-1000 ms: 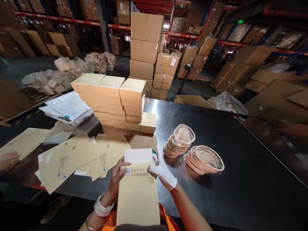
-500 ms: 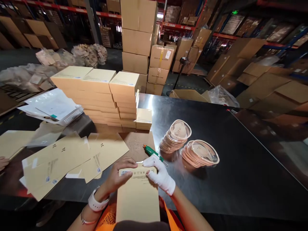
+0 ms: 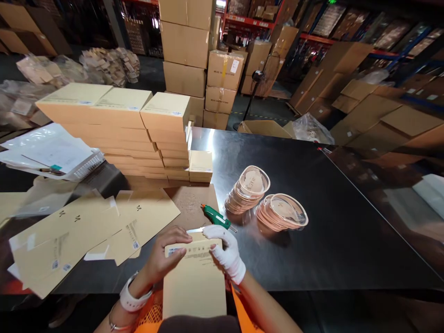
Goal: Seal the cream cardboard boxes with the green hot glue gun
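A pale yellow carton [image 3: 194,284] with small print along its upper edge lies close against my body. My left hand [image 3: 169,249], bare with a white watch at the wrist, grips the carton's upper left end, thumb on the printed face. At the upper right end my right hand [image 3: 227,253], in a white glove, holds the same carton with thumb and fingers. A white flap shows at the far edge between the hands. Just beyond the glove, a green glue gun [image 3: 217,217] rests on a brown cardboard sheet [image 3: 189,200].
Two stacks of clear lids with pinkish rims [image 3: 248,187] [image 3: 282,212] stand on the black table [image 3: 340,222]. Flat unfolded cartons [image 3: 93,226] overlap at left. Piled cartons [image 3: 121,127] rise behind, beside a basket with papers [image 3: 83,169].
The view has shifted so that things on the table appear further left and slightly higher. Both hands keep hold of the carton, its upper end tilted a little more.
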Available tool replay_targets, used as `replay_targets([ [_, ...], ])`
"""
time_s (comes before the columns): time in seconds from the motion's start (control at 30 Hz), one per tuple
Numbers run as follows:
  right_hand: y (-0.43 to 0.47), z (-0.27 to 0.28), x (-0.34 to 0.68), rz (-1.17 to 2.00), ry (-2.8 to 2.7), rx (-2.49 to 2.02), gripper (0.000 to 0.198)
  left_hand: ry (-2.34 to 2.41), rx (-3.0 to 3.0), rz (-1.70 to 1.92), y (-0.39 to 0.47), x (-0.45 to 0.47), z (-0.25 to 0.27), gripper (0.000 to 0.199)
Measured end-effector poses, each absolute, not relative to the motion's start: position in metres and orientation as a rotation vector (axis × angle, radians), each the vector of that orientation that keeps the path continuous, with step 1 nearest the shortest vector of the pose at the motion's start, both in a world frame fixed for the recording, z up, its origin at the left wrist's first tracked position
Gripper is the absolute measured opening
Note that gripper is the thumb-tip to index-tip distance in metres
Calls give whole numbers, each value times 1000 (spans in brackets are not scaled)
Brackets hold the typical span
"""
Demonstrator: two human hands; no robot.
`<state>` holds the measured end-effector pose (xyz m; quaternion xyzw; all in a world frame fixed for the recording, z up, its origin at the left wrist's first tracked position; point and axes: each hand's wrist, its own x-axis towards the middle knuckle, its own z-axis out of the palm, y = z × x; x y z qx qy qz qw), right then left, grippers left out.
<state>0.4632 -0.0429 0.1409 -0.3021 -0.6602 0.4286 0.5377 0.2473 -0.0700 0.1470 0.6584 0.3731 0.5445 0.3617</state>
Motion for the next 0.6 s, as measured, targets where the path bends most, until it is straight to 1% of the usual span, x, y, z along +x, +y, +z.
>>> replay_targets([
  [0.13,-39,136,465,1018,-1640,-714,23,975,1677,1368,-71,246,144,12],
  [0.23,-30,140,472,1039,-1804,-678,25,1003,1648,1334,-71,244,139,12],
  [0.33,-10,161,476,1042,-2204,-651,29,1027,1611,1307,-69,244,134,18],
  [0.4,7,181,470,1079,-2523,-661,25,1039,1591,1266,-65,246,132,26],
  [0.47,26,196,455,1189,-2732,-792,19,1051,1584,1205,-61,249,130,34],
  [0.5,34,200,445,1284,-2776,-892,20,1055,1594,1181,-59,250,128,38],
  [0.57,47,200,428,1532,-2756,-1001,29,1058,1626,1172,-54,249,122,45],
  [0.6,53,196,422,1689,-2713,-946,36,1075,1660,1173,-51,247,117,48],
])
